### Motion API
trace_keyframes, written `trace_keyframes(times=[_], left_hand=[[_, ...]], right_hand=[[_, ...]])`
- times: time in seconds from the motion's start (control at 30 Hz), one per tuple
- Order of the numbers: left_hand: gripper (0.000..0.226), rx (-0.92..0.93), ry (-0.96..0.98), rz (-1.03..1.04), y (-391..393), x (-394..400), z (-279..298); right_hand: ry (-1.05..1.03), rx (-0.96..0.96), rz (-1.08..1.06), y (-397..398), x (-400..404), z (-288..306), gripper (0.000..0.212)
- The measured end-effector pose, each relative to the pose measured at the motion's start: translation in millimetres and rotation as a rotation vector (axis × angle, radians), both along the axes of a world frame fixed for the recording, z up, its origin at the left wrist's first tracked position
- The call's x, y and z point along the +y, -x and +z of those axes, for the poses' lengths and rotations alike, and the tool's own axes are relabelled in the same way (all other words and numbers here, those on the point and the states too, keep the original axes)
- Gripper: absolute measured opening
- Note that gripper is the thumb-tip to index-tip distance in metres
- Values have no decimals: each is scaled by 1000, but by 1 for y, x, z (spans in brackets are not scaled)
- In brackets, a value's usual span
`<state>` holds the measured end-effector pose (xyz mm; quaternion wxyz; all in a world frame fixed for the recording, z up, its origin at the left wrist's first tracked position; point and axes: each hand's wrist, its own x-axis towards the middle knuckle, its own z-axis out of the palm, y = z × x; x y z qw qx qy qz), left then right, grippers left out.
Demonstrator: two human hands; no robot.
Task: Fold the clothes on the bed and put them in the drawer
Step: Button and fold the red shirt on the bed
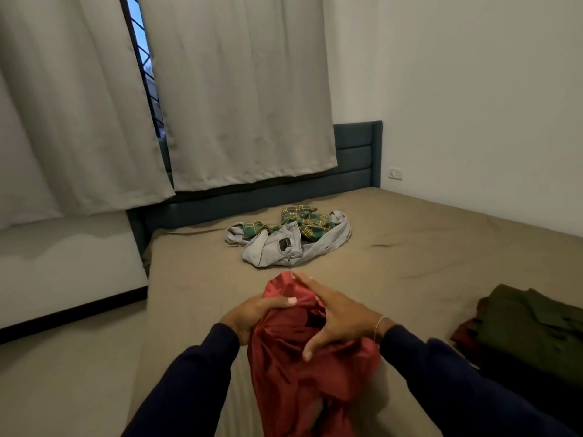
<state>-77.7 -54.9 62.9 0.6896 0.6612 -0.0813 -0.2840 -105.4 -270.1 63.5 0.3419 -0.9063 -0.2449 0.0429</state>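
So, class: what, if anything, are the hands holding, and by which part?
Both hold the shiny red satin garment at its bunched upper end: left hand grips the left side, right hand spreads over the top.

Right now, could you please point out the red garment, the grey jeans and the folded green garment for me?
red garment [303, 383]: head view, on its hanging middle.
grey jeans [277, 247]: head view, beside the waistband patch.
folded green garment [530, 326]: head view, on its top face.

Red garment [303, 373] cut off below.
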Motion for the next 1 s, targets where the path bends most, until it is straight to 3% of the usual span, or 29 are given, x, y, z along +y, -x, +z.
trace_keyframes(times=[0.07, 0.13, 0.27, 0.37, 0.43, 0.53, 0.67, 0.77, 0.87, 0.93, 1.0], left_hand=[[37, -50, -72, -87, 16, 7, 29], [54, -82, -74, -131, 25, 16, 52], [65, -146, -20, -133, 32, 35, 93], [47, -213, -23, 8, 30, 43, 114], [38, -322, -43, 192, 19, 46, 122], [21, -556, 39, 422, 6, 51, 140], [13, -767, 172, 596, 2, 59, 184], [12, -878, 145, 638, 5, 64, 207], [7, -867, 90, 618, 9, 66, 204], [3, -841, -27, 569, 9, 65, 189], [9, -797, -183, 413, 6, 60, 166]], right_hand=[[43, 22, 86, 9, 12, 11, 94], [75, -1, 109, 13, 19, 19, 60], [84, -18, 66, 13, 9, 34, 40], [100, -131, -63, 10, -5, 58, 33], [-14, -253, -241, 4, -14, 79, 39], [-281, -513, -455, -3, -25, 118, 22], [-49, -937, -774, -9, -40, 180, 3], [122, -1011, -851, -4, -49, 211, 6], [410, -730, -906, 5, -55, 213, 17], [614, -405, -828, 11, -50, 198, 50], [627, -259, -614, 17, -36, 177, 96]])
